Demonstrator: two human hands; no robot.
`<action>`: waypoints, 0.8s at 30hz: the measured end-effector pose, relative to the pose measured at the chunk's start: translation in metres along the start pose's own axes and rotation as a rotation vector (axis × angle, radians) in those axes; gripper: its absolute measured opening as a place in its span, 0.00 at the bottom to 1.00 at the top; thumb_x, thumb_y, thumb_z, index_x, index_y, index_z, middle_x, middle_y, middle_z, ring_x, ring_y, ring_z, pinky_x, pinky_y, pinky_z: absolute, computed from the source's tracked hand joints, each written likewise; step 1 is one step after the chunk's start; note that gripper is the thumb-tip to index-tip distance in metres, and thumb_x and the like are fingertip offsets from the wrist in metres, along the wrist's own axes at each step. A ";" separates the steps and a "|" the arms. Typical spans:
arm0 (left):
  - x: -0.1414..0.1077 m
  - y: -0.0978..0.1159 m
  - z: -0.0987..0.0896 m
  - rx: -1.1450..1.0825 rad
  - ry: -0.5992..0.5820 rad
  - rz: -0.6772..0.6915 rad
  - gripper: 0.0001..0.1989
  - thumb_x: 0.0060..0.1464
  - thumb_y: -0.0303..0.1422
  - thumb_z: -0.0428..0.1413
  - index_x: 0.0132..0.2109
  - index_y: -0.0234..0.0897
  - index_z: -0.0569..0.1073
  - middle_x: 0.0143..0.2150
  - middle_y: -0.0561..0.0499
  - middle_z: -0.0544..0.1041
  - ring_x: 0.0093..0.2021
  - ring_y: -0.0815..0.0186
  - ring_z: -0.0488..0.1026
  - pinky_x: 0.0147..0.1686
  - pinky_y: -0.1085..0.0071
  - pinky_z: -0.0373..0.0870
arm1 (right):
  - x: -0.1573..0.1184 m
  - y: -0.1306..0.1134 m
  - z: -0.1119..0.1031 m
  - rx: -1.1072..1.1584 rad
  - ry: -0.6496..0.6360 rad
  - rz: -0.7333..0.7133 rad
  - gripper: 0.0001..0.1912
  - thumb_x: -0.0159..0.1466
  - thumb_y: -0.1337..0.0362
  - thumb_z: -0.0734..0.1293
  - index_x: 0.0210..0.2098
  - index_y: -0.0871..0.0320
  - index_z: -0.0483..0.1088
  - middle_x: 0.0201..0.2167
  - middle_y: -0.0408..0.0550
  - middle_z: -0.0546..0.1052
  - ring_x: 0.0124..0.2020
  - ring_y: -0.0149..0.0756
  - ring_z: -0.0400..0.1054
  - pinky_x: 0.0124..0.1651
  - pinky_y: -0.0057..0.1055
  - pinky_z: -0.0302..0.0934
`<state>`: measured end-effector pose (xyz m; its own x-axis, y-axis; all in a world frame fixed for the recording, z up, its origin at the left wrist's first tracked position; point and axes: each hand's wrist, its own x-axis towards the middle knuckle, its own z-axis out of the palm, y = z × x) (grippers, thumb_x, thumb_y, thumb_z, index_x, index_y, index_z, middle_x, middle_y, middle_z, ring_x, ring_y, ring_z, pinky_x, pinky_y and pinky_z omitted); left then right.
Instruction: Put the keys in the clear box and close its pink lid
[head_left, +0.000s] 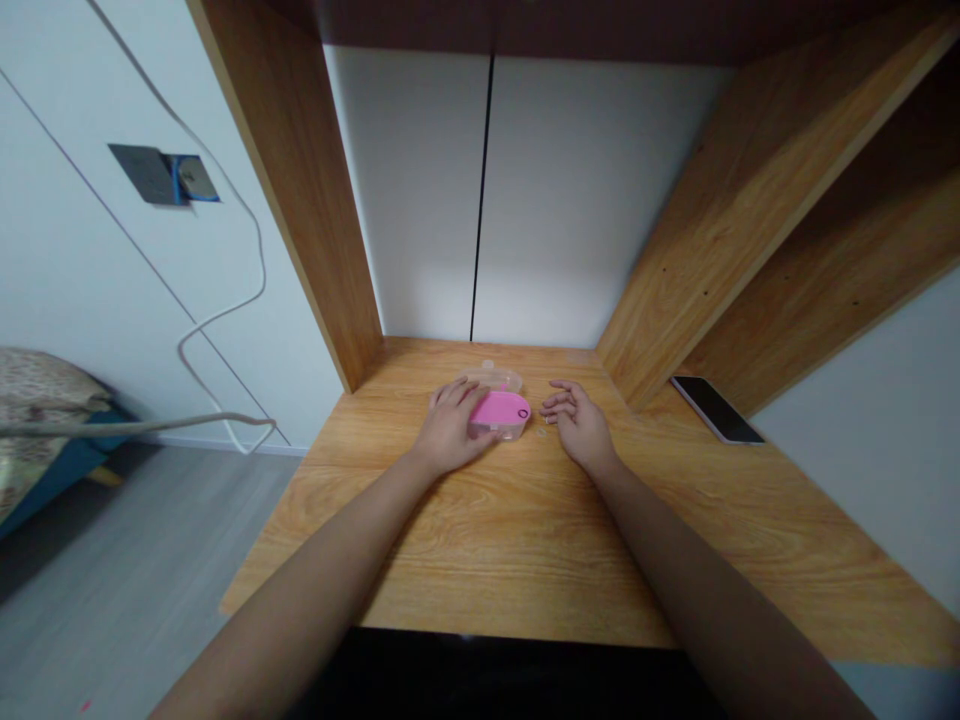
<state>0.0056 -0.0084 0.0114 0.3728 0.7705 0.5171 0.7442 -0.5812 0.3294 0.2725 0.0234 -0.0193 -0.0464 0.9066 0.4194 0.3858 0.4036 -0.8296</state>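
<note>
Near the desk's [480, 540] back edge, your gripping left hand [448, 430] seemingly steadies the pink-topped box [499, 409]; your loosely open right hand [583, 428] needs precision.

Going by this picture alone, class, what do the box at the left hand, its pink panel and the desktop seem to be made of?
Box: probably clear plastic; its walls are see-through.
Pink panel: likely smooth plastic, evenly coloured.
Desktop: wood or wood-look laminate, low sheen; grain shows, but which is unclear.
</note>
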 end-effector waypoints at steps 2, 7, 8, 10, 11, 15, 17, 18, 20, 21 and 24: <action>0.000 0.000 0.000 0.001 0.002 -0.001 0.35 0.53 0.52 0.60 0.62 0.38 0.67 0.64 0.38 0.68 0.67 0.48 0.61 0.66 0.48 0.54 | 0.000 0.000 0.000 0.001 0.001 0.003 0.28 0.54 0.73 0.58 0.55 0.55 0.62 0.36 0.46 0.75 0.35 0.35 0.75 0.39 0.35 0.73; 0.000 0.000 0.001 -0.001 0.008 -0.007 0.36 0.53 0.52 0.61 0.63 0.38 0.67 0.64 0.39 0.68 0.67 0.48 0.60 0.66 0.48 0.54 | 0.000 -0.001 0.000 -0.026 0.001 -0.008 0.28 0.54 0.73 0.59 0.54 0.55 0.63 0.37 0.46 0.75 0.37 0.36 0.75 0.43 0.36 0.73; -0.001 0.000 0.001 -0.001 0.007 -0.006 0.36 0.53 0.52 0.60 0.63 0.38 0.67 0.65 0.39 0.68 0.67 0.48 0.60 0.66 0.48 0.54 | 0.000 -0.001 0.001 -0.033 0.003 -0.011 0.28 0.54 0.73 0.59 0.54 0.54 0.63 0.38 0.46 0.75 0.38 0.36 0.75 0.43 0.36 0.73; -0.001 0.000 0.001 0.000 0.007 -0.003 0.35 0.53 0.51 0.60 0.63 0.38 0.67 0.65 0.39 0.67 0.67 0.48 0.60 0.66 0.48 0.54 | 0.000 0.000 0.001 -0.048 0.002 -0.017 0.28 0.54 0.73 0.59 0.55 0.54 0.63 0.38 0.46 0.75 0.38 0.36 0.75 0.44 0.36 0.73; -0.001 0.000 0.001 0.001 0.007 -0.002 0.35 0.53 0.51 0.60 0.63 0.38 0.67 0.65 0.39 0.68 0.67 0.48 0.60 0.66 0.48 0.54 | 0.000 0.001 0.001 -0.061 0.001 -0.022 0.28 0.55 0.73 0.59 0.55 0.54 0.63 0.39 0.46 0.75 0.39 0.36 0.75 0.44 0.37 0.73; -0.001 0.000 0.001 -0.001 0.006 -0.003 0.36 0.53 0.51 0.61 0.63 0.37 0.67 0.65 0.38 0.67 0.67 0.48 0.60 0.66 0.48 0.54 | 0.002 0.004 0.002 -0.143 0.008 -0.036 0.25 0.57 0.73 0.61 0.53 0.55 0.66 0.40 0.49 0.75 0.40 0.36 0.75 0.45 0.38 0.73; 0.000 0.000 0.001 -0.003 0.007 -0.006 0.36 0.53 0.51 0.61 0.63 0.37 0.67 0.65 0.38 0.67 0.67 0.48 0.60 0.66 0.48 0.54 | 0.003 0.004 0.002 -0.177 0.020 -0.035 0.23 0.57 0.73 0.61 0.52 0.55 0.68 0.42 0.50 0.75 0.41 0.37 0.75 0.44 0.37 0.74; -0.001 0.000 0.001 -0.003 0.007 -0.007 0.36 0.53 0.51 0.61 0.63 0.37 0.67 0.65 0.39 0.67 0.68 0.48 0.60 0.66 0.48 0.54 | 0.003 0.004 0.002 -0.186 0.023 -0.033 0.23 0.57 0.73 0.62 0.51 0.56 0.68 0.43 0.51 0.75 0.42 0.37 0.74 0.43 0.37 0.74; -0.001 0.000 0.000 -0.004 0.004 -0.005 0.36 0.53 0.51 0.61 0.63 0.38 0.67 0.65 0.39 0.67 0.68 0.48 0.60 0.66 0.48 0.54 | 0.003 0.005 0.002 -0.188 0.024 -0.028 0.21 0.57 0.73 0.62 0.50 0.56 0.70 0.44 0.52 0.75 0.42 0.38 0.74 0.42 0.36 0.75; -0.001 0.000 0.000 -0.005 0.003 -0.004 0.36 0.53 0.51 0.61 0.63 0.38 0.67 0.65 0.39 0.67 0.68 0.48 0.60 0.66 0.48 0.54 | 0.003 0.005 0.002 -0.183 0.024 -0.024 0.21 0.57 0.73 0.63 0.49 0.56 0.70 0.45 0.52 0.75 0.42 0.38 0.74 0.42 0.36 0.75; -0.001 0.000 0.000 0.001 0.003 0.001 0.36 0.53 0.51 0.61 0.63 0.37 0.66 0.65 0.39 0.67 0.68 0.47 0.60 0.66 0.48 0.53 | 0.004 0.005 0.001 -0.179 0.020 -0.016 0.19 0.57 0.72 0.64 0.48 0.57 0.71 0.45 0.53 0.75 0.42 0.38 0.74 0.43 0.36 0.75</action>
<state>0.0051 -0.0087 0.0106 0.3718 0.7689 0.5201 0.7444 -0.5817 0.3279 0.2729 0.0286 -0.0221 -0.0362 0.8966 0.4413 0.5433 0.3883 -0.7444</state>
